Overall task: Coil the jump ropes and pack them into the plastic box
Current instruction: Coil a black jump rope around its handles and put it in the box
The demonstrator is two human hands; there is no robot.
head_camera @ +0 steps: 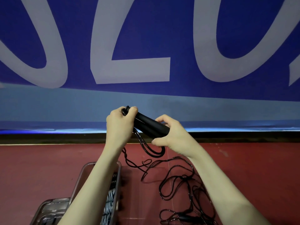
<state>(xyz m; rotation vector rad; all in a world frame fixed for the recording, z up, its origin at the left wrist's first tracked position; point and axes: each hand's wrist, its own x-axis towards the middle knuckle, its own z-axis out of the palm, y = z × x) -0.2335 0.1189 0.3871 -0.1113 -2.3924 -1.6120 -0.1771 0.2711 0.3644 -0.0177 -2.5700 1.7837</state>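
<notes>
At the lower left I see a clear plastic box [117, 179] standing on the dark red floor [32, 168], its long wall running up toward the middle of my view; inside it, along the right wall, lie pale blue-grey coiled ropes [110, 202], partly hidden by my left forearm. A second clear container or lid [50, 207] sits just beside it at the bottom edge, though I cannot tell which it is. Above the box, my left hand [119, 125] is curled round the upper end of the black handles [151, 126], fingertips pinching near the cap where the cord leaves. The handles lie tilted, sloping down toward the right, raised well above the floor. My right hand [172, 133] grips their lower end, thumb underneath and fingers wrapped over the top. From the handles the black jump rope [177, 181] hangs in a few short loops between my wrists, then trails down into a loose tangle on the floor to the right of the box. Behind everything, a black strip [48, 138] edges the floor, and above it rises a blue wall banner [178, 30] with large pale grey characters.
</notes>
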